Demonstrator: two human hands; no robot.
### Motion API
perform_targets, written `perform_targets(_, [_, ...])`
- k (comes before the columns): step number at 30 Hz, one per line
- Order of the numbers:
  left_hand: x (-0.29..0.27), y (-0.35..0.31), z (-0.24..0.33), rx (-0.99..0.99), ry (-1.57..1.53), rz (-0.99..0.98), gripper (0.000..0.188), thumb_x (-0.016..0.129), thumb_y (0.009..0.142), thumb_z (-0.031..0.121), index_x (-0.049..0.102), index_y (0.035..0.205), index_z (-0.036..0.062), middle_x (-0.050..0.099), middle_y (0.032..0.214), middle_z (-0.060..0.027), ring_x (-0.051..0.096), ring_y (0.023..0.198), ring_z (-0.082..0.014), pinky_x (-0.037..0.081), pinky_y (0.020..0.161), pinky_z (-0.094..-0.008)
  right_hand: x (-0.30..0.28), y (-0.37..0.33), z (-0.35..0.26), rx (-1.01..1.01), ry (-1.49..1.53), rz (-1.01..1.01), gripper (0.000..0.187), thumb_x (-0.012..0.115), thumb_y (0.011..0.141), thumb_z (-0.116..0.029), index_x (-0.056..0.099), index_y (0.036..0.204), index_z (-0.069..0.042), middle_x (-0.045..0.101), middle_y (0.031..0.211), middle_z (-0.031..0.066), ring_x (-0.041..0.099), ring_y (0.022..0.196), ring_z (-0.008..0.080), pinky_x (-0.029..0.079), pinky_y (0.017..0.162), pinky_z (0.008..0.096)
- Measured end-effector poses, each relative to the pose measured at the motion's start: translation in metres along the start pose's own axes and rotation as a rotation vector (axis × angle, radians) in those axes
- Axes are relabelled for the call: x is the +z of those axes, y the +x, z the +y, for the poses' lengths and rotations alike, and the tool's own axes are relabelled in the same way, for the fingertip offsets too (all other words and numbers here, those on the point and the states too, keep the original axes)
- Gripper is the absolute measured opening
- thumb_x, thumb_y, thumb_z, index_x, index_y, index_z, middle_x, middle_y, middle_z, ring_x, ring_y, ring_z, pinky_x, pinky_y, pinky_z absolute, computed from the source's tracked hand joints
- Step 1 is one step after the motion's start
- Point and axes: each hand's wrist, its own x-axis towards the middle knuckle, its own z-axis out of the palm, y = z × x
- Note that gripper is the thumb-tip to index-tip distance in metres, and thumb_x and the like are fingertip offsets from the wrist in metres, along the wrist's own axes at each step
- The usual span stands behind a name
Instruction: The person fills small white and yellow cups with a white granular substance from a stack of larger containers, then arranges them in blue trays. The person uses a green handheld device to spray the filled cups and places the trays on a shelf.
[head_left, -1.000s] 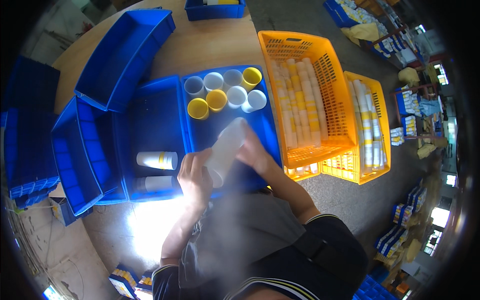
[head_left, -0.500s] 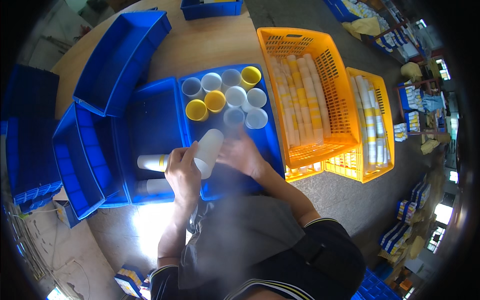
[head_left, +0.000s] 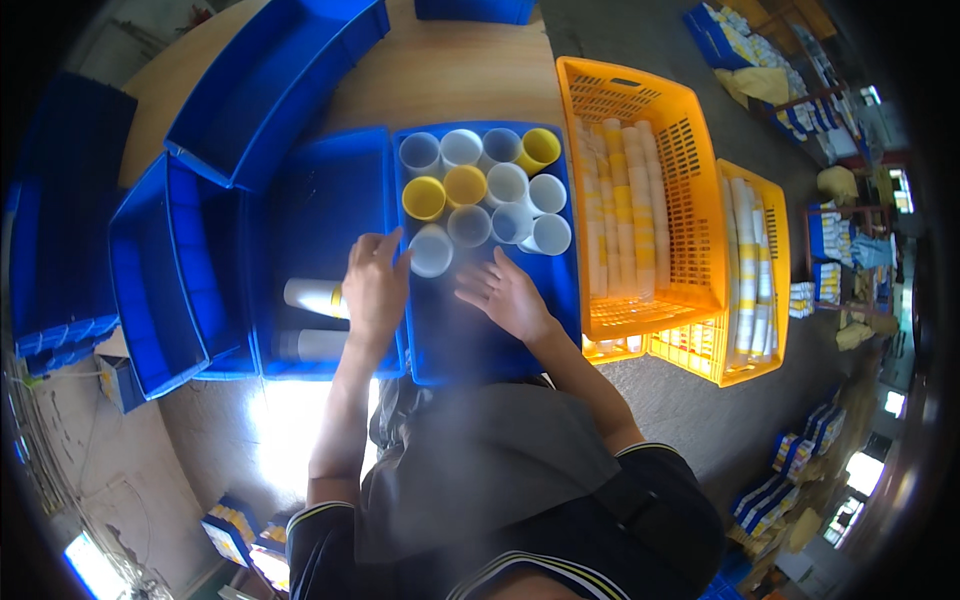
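My left hand has its fingers curled loosely against the side of a white cup, touching it without a firm hold, while my right hand lies open and holds nothing just right of that cup. The cup stands upright in the blue bin, nearest me among the white and yellow cups behind it. Right of the bin is an orange crate of stacked cup sleeves.

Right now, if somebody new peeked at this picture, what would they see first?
Probably the bunch of white and yellow cups standing open-side up in the blue bin in the middle. The left hand touches the nearest white cup, and the right hand is spread open beside it. On the right, two bright orange crates hold long stacks of cups lying down.
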Motion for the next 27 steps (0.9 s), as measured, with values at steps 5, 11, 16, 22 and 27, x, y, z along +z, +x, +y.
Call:
perform_targets(5, [0.004, -0.061, -0.07, -0.398, 0.352, -0.371, 0.062, 0.067, 0.083, 0.006, 0.046, 0.141, -0.0024, 0.039, 0.144, -0.0308, 0.031, 0.139, -0.0476, 0.044, 0.104, -0.0565, 0.025, -0.025, 0.012, 0.017, -0.07, 0.069, 0.025, 0.059, 0.101, -0.025, 0.049, 0.117, -0.008, 0.053, 0.133, 0.0183, 0.052, 0.128, 0.0324, 0.044, 0.107, 0.0545])
perform_targets(11, [-0.003, -0.067, -0.12, -0.208, 0.564, -0.318, 0.051, 0.06, 0.091, 0.004, 0.045, 0.139, -0.0067, 0.048, 0.144, -0.026, 0.037, 0.14, -0.0471, 0.047, 0.101, -0.0627, 0.03, -0.036, 0.021, 0.009, -0.221, -0.079, 0.039, 0.058, 0.101, -0.022, 0.048, 0.133, -0.001, 0.057, 0.131, 0.0177, 0.057, 0.123, 0.0302, 0.047, 0.104, 0.0495])
perform_targets(16, [-0.089, -0.055, -0.03, -0.206, -0.114, 0.061, 0.035, 0.06, 0.091, -0.005, 0.068, 0.122, 0.0101, 0.067, 0.119, -0.0168, 0.068, 0.108, -0.0332, 0.063, 0.075, -0.0407, 0.063, -0.055, 0.036, 0.028, -0.356, -0.244, 0.053, 0.052, 0.104, -0.034, 0.041, 0.145, -0.002, 0.052, 0.141, 0.0192, 0.053, 0.13, 0.0318, 0.043, 0.109, 0.0486])
perform_targets(22, [-0.08, -0.046, 0.075, 0.313, -0.086, -0.061, 0.033, 0.073, 0.072, -0.01, 0.075, 0.101, 0.0067, 0.067, 0.088, -0.0085, 0.068, 0.079, -0.0239, 0.057, 0.065, -0.0319, 0.051, -0.061, 0.041, -0.157, -0.131, -0.425, 0.055, 0.04, 0.107, -0.042, 0.04, 0.145, -0.003, 0.05, 0.143, 0.0145, 0.049, 0.132, 0.0264, 0.037, 0.113, 0.0444])
perform_targets(27, [-0.071, -0.056, 0.069, 0.115, -0.089, -0.053, 0.027, 0.077, 0.075, -0.005, 0.059, 0.095, 0.0007, 0.07, 0.085, -0.0143, 0.072, 0.075, -0.0287, 0.059, 0.065, -0.0359, 0.02, -0.048, 0.003, -0.246, -0.114, 0.068, 0.055, 0.043, 0.104, -0.051, 0.045, 0.136, -0.007, 0.057, 0.134, 0.0128, 0.054, 0.126, 0.0263, 0.038, 0.112, 0.0461])
